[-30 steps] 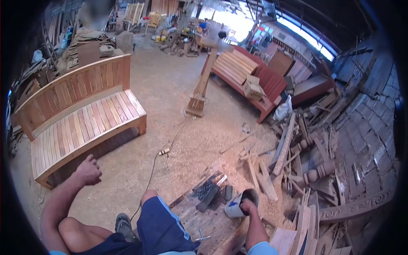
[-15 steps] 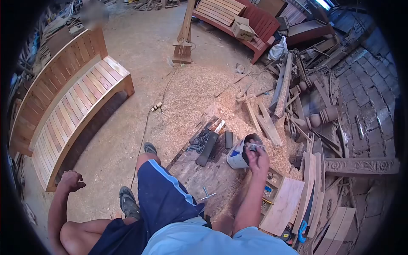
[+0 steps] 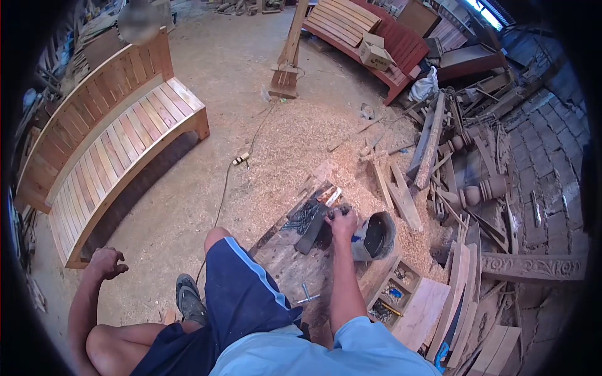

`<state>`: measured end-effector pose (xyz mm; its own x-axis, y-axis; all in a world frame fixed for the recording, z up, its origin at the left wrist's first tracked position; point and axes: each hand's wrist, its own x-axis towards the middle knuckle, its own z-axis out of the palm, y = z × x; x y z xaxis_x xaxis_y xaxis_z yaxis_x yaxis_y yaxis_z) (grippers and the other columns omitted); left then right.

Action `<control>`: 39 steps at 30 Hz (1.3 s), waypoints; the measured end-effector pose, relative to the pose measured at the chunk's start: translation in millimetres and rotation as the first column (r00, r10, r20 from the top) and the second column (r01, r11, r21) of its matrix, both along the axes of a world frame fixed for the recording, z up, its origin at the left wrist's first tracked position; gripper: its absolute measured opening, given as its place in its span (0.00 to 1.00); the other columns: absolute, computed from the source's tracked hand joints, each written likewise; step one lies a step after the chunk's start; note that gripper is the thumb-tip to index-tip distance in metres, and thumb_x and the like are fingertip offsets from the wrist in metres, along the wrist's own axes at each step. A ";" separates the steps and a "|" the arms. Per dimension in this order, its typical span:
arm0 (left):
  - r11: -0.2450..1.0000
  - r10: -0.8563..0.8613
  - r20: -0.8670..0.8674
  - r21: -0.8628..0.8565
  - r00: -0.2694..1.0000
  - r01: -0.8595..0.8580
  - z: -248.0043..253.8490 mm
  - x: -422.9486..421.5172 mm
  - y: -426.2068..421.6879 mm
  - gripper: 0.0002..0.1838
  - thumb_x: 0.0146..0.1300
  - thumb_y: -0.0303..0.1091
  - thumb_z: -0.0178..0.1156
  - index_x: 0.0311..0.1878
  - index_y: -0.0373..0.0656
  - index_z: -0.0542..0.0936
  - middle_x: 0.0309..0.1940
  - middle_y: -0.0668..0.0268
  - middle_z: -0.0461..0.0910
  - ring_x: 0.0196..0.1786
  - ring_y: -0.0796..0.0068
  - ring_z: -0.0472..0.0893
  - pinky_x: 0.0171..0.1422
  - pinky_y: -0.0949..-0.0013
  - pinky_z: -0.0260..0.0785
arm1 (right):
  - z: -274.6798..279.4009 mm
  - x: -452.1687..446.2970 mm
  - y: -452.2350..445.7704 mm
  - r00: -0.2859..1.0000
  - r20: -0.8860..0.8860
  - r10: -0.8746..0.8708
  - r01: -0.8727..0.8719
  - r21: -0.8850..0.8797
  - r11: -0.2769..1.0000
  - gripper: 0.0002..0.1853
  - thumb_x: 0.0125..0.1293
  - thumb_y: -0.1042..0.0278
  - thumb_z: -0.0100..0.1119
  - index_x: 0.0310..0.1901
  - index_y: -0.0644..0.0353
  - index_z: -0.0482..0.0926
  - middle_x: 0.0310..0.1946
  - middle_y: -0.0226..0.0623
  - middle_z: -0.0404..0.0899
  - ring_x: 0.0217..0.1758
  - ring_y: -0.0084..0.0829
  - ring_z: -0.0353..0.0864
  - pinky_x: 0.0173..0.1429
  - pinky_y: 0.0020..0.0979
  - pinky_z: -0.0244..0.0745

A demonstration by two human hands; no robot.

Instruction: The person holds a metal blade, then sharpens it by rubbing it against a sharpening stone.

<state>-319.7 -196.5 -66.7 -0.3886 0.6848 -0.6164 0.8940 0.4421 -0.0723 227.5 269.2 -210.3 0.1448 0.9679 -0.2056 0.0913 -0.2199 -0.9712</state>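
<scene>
The right hand [image 3: 343, 224], its grip unclear, is being held beside a dark rectangular block [image 3: 308, 237], apart from the loosely curled, empty left hand [image 3: 108, 263].

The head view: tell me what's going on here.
Someone seated in a woodworking space has their right hand low over a worn board, beside a long dark block. Something dark shows at the fingertips, but whether it is gripped is unclear. A bucket stands just right of that hand, and a T-shaped metal tool lies nearer the person. The left hand is held out to the side, near a slatted wooden bench, with nothing visible in it.
</scene>
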 end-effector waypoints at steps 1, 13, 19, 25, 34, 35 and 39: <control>1.000 0.012 -0.014 -0.025 1.000 -0.013 -1.3 -1.8 -2.7 0.24 0.59 0.58 0.69 0.49 0.50 0.90 0.48 0.53 0.88 0.55 0.49 0.84 0.62 0.49 0.74 | -7.2 2.4 -1.3 0.999 0.045 0.010 -0.011 0.034 0.999 0.08 0.72 0.77 0.59 0.49 0.69 0.77 0.41 0.42 0.82 0.39 0.33 0.87 0.36 0.35 0.91; 0.994 -0.040 -0.019 -0.103 0.999 0.038 -15.2 -10.6 3.1 0.31 0.63 0.68 0.62 0.60 0.57 0.86 0.54 0.60 0.87 0.60 0.55 0.84 0.63 0.50 0.75 | -11.9 0.5 -22.9 0.983 0.153 0.101 -0.108 0.036 0.994 0.06 0.72 0.79 0.58 0.47 0.67 0.78 0.41 0.41 0.82 0.38 0.30 0.86 0.33 0.33 0.91; 0.990 -0.060 -0.037 -0.129 0.998 0.054 -13.9 -14.7 -1.9 0.32 0.64 0.68 0.61 0.62 0.58 0.85 0.57 0.61 0.86 0.59 0.55 0.85 0.63 0.50 0.75 | -26.3 -0.7 -35.3 0.988 0.149 0.033 -0.051 0.117 0.992 0.07 0.68 0.76 0.65 0.42 0.73 0.81 0.35 0.43 0.84 0.28 0.33 0.86 0.27 0.33 0.88; 0.994 -0.039 -0.062 -0.108 0.997 0.032 -15.9 -17.2 -7.9 0.29 0.64 0.68 0.62 0.58 0.60 0.86 0.56 0.64 0.87 0.61 0.57 0.84 0.63 0.49 0.74 | -3.6 -4.7 -46.9 0.983 0.146 0.111 -0.117 0.033 0.993 0.06 0.71 0.80 0.61 0.46 0.69 0.77 0.39 0.42 0.82 0.36 0.31 0.86 0.33 0.35 0.92; 0.993 -0.017 -0.072 -0.120 0.997 0.008 -1.1 -12.2 -7.3 0.29 0.64 0.69 0.61 0.59 0.61 0.86 0.56 0.66 0.87 0.62 0.59 0.84 0.62 0.51 0.75 | 3.6 -9.4 -45.0 0.996 -0.034 0.082 -0.082 -0.007 0.997 0.11 0.69 0.78 0.63 0.50 0.69 0.76 0.40 0.43 0.82 0.39 0.32 0.86 0.38 0.36 0.91; 0.992 -0.025 -0.081 -0.128 0.996 0.015 2.5 -11.3 -6.4 0.30 0.64 0.69 0.61 0.59 0.61 0.86 0.56 0.66 0.87 0.62 0.59 0.84 0.62 0.51 0.75 | 4.1 -8.0 -44.9 0.989 -0.119 0.082 -0.093 -0.094 0.991 0.10 0.70 0.79 0.61 0.51 0.69 0.76 0.41 0.43 0.82 0.39 0.33 0.86 0.39 0.35 0.91; 0.991 -0.022 -0.093 -0.134 0.995 0.009 11.6 -7.4 0.5 0.29 0.64 0.68 0.61 0.60 0.61 0.86 0.57 0.66 0.87 0.62 0.60 0.84 0.62 0.50 0.74 | 5.0 -9.7 -46.2 0.952 -0.299 0.062 -0.138 -0.243 0.960 0.08 0.72 0.80 0.58 0.51 0.70 0.75 0.41 0.43 0.82 0.39 0.35 0.85 0.39 0.36 0.90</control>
